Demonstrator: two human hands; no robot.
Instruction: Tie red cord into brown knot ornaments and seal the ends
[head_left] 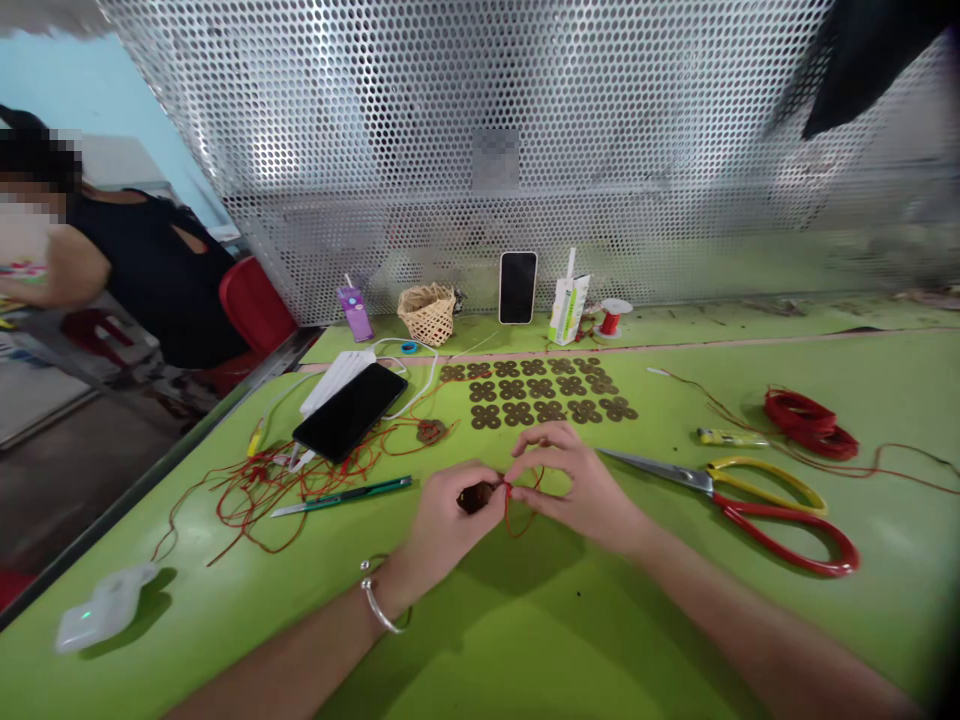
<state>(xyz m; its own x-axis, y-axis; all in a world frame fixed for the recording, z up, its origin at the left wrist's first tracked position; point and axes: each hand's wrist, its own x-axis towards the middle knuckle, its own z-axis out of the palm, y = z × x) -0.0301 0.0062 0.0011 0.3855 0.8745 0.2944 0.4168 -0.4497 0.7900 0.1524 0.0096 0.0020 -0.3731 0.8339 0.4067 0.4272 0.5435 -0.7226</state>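
Observation:
My left hand [450,510] is closed around some brown coins [475,497], partly hidden by its fingers. Thumb and fingertips of my right hand [566,487] pinch a thin red cord [517,515] right beside the left fingertips, and a loop of it hangs below. Beyond my hands, several clusters of brown coins [541,388] lie in rows on the green table [487,650]. One more coin piece with red cord [431,431] rests to the left of the rows.
Scissors [709,482], a lighter [731,438] and a red cord bundle [810,422] lie right. A black phone [351,412], cutter [345,496], tangled cords [259,505] and white case [105,610] lie left. Behind stand a basket [427,314], spool [612,318] and cartons. A person [150,270] sits far left.

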